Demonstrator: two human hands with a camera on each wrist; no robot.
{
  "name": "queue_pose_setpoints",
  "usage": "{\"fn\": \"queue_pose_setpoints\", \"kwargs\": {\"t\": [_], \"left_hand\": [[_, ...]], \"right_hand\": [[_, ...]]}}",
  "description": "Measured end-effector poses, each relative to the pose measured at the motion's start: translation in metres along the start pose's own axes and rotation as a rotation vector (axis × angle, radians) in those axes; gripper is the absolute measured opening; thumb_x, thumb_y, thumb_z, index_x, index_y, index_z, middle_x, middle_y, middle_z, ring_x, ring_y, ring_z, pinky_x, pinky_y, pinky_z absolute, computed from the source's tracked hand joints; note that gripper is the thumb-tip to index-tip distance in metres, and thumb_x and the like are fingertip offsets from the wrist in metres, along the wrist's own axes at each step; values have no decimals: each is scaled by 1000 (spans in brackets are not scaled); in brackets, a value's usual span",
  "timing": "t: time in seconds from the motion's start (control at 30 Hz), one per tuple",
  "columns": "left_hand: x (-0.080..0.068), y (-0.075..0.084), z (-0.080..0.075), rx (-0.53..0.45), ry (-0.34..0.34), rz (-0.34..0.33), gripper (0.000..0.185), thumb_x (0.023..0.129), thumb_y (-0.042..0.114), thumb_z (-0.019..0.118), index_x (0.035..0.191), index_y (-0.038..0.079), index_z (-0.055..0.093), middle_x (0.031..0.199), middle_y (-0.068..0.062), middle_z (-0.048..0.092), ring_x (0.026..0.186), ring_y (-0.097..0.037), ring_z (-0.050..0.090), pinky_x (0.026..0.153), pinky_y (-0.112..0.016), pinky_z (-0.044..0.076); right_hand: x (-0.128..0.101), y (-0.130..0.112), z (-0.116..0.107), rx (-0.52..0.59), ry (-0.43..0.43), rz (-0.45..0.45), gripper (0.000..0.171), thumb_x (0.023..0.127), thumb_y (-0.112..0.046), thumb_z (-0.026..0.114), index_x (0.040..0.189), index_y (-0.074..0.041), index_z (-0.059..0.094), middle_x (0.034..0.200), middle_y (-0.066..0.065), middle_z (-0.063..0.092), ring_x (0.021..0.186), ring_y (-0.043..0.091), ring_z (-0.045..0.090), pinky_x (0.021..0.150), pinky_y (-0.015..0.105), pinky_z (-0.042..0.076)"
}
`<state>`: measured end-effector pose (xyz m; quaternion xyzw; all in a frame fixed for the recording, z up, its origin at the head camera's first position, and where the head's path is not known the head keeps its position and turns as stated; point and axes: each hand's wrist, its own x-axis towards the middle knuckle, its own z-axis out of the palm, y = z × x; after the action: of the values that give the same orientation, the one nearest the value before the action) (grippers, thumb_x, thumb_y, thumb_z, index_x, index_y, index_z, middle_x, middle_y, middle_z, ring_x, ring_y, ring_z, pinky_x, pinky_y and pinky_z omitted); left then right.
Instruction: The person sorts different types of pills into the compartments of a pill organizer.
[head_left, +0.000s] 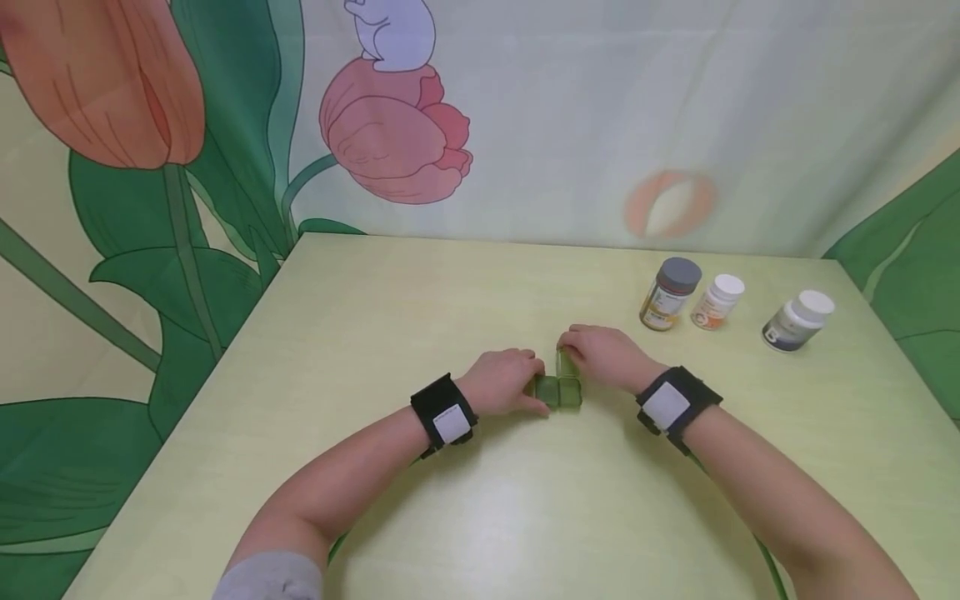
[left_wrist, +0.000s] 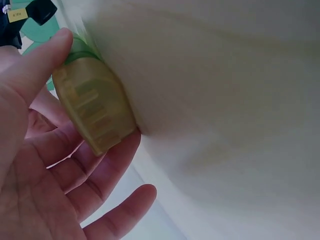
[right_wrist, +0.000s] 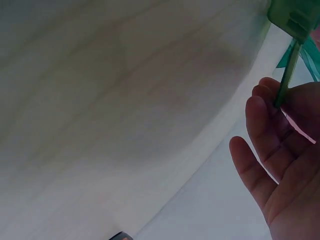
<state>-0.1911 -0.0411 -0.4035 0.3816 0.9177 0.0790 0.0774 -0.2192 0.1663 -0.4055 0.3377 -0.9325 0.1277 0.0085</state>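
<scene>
A small translucent green pill box (head_left: 548, 392) lies on the table between both hands, with one lid (head_left: 566, 363) standing raised at its far side. My left hand (head_left: 501, 382) grips the box's left end between thumb and fingers. The left wrist view shows the yellowish end of the pill box (left_wrist: 95, 105) against the fingers, the little finger held away. My right hand (head_left: 609, 357) pinches the raised lid. In the right wrist view that lid (right_wrist: 287, 77) appears edge-on between thumb and fingertips, below the green pill box body (right_wrist: 295, 17). The contents are not visible.
Beyond my right hand stand a brown bottle with a grey cap (head_left: 670, 293), a small white bottle with an orange label (head_left: 717, 302), and a white-capped bottle with a dark label (head_left: 798, 321). A printed curtain (head_left: 555, 125) hangs behind the table's far edge.
</scene>
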Motion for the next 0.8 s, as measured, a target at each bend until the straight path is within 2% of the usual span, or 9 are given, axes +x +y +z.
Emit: {"fn": "queue_pose_setpoints", "kwargs": {"t": [0.13, 0.23, 0.37, 0.47, 0.53, 0.6, 0.67, 0.7, 0.8], "left_hand": [[-1, 0, 1, 0, -10, -14, 48, 83, 53, 72, 105, 11, 66, 79, 5, 49, 68, -9, 47, 55, -21, 38], [-2, -3, 1, -30, -13, -35, 52, 82, 55, 72, 109, 11, 65, 82, 5, 52, 70, -9, 50, 56, -22, 41], [-3, -14, -2, -164, 29, -75, 64, 82, 61, 68, 121, 11, 61, 96, 3, 62, 83, -10, 57, 66, -26, 47], [-6, -25, -13, -367, 147, -125, 61, 87, 58, 63, 126, 11, 59, 107, 0, 64, 94, -12, 59, 77, -30, 48], [-10, -32, -23, -532, 267, -156, 53, 92, 50, 62, 125, 9, 60, 110, -2, 64, 98, -15, 58, 81, -33, 48], [-14, -38, -32, -678, 386, -173, 43, 95, 41, 61, 123, 8, 61, 110, -2, 64, 99, -17, 58, 82, -36, 48], [-16, -42, -39, -772, 471, -178, 36, 97, 35, 61, 121, 8, 62, 109, -1, 64, 99, -18, 58, 81, -37, 48], [-17, -43, -41, -801, 493, -178, 35, 97, 34, 61, 120, 8, 62, 110, -2, 63, 99, -18, 58, 81, -37, 48], [-19, -45, -43, -830, 488, -178, 34, 97, 34, 60, 120, 8, 62, 110, -1, 63, 98, -18, 58, 81, -37, 48]], "right_hand": [[-9, -4, -8, 68, 6, 59, 20, 96, -16, 59, 110, -4, 68, 93, 3, 63, 78, 16, 59, 69, 36, 51], [-22, -4, -17, 158, 42, 139, 30, 98, -27, 58, 118, -4, 64, 102, 5, 64, 86, 19, 60, 70, 37, 50], [-42, 9, -26, 272, 215, 255, 35, 100, -28, 56, 123, -2, 59, 113, 14, 62, 97, 28, 60, 78, 45, 49], [-57, 25, -33, 312, 413, 341, 34, 99, -21, 57, 123, 4, 55, 116, 21, 56, 102, 36, 56, 80, 48, 45], [-64, 36, -38, 328, 536, 412, 38, 98, -18, 59, 126, 6, 50, 120, 24, 50, 107, 39, 52, 81, 47, 43], [-69, 46, -42, 373, 614, 496, 47, 98, -21, 59, 132, 6, 43, 127, 25, 43, 114, 39, 47, 83, 45, 41], [-70, 54, -45, 448, 643, 573, 58, 98, -26, 59, 140, 4, 34, 136, 24, 37, 122, 39, 42, 88, 45, 40], [-70, 57, -45, 490, 641, 605, 63, 98, -30, 59, 143, 3, 30, 141, 23, 34, 125, 38, 40, 91, 46, 39], [-66, 64, -43, 587, 609, 664, 76, 96, -35, 60, 149, 2, 20, 149, 21, 27, 131, 39, 34, 99, 51, 35]]}}
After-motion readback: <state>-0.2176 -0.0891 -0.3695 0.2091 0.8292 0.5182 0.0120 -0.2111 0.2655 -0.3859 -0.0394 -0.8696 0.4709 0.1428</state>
